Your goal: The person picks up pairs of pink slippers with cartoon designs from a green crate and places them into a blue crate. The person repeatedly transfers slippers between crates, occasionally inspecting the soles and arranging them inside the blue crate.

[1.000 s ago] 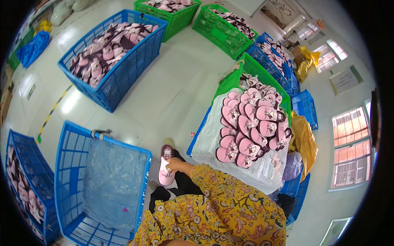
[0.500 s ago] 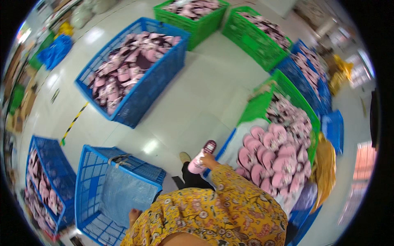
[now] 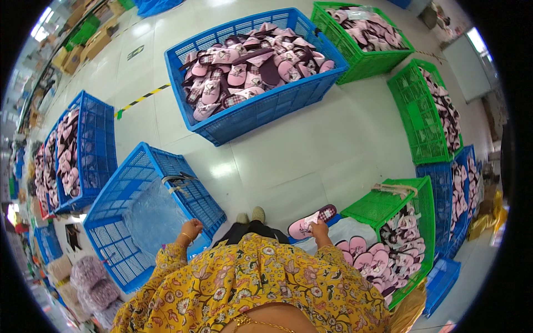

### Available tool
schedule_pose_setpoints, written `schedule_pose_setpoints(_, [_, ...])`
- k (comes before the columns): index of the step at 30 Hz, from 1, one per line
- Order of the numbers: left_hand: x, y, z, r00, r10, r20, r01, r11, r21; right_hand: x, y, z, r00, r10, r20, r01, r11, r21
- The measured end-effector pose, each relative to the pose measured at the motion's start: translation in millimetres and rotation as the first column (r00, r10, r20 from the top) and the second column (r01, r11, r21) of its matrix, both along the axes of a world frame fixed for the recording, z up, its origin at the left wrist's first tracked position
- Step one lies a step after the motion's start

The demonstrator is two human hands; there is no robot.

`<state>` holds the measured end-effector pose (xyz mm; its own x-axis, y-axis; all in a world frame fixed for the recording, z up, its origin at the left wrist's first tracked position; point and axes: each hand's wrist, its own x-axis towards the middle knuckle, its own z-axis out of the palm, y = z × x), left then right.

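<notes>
My right hand (image 3: 319, 228) is closed round a pink slipper (image 3: 304, 226) with a dark checked lining, held up beside a white sheet. Just right of it, pink slippers (image 3: 371, 260) are heaped on that sheet and in a green crate (image 3: 417, 191). My left hand (image 3: 192, 228) is closed, fingers curled in, over the near side of a large blue crate (image 3: 119, 183). Whether those fingers hold anything is too small to make out. Inside that crate a clear plastic lining (image 3: 152, 208) shows.
Ahead stands a blue crate (image 3: 261, 119) piled with slippers. Green crates (image 3: 355, 65) of slippers stand at the far right, with blue crates (image 3: 436, 183) nearer. Another blue crate (image 3: 97, 150) with slippers is at left. Yellow-black tape (image 3: 145, 97) marks the floor.
The view has turned right to left across the crates, so they sit differently. My left hand has come up over the blue crate's side. The slipper stays in my right hand.
</notes>
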<state>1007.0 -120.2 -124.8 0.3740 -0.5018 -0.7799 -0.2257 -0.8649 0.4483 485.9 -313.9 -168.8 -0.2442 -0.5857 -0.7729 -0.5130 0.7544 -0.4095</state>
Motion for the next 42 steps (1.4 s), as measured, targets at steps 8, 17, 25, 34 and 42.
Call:
schedule_pose_setpoints(8, [14.8, -76.6, -16.4, 0.999, 0.032, 0.031, -0.028, 0.993, -0.112, 12.8, -100.7, 26.8, 0.995, -0.028, 0.101, 0.046, 0.982, -0.183])
schedule_pose_setpoints(17, [63.3, -381.5, -9.2, 0.913, -0.060, 0.404, 0.208, 0.919, -0.335, 28.5, -210.8, 25.8, 0.996, -0.077, 0.040, 0.081, 0.992, -0.096])
schedule_pose_setpoints(25, [84.3, -678.3, -24.5, 0.677, -0.151, 0.721, 0.566, 0.733, -0.378, 39.3, -277.7, 29.5, 0.995, -0.079, -0.064, 0.073, 0.993, -0.092])
schedule_pose_setpoints(34, [99.1, -799.0, -87.9, 0.386, -0.354, 0.852, 0.693, 0.720, -0.015, 52.7, -319.2, 43.6, 0.988, -0.121, -0.092, 0.125, 0.991, 0.042])
schedule_pose_setpoints(42, [95.9, -812.1, -51.0, 0.790, -0.283, 0.543, 0.404, 0.908, -0.114, 20.0, -355.5, 25.8, 0.993, -0.067, -0.100, 0.070, 0.997, 0.032])
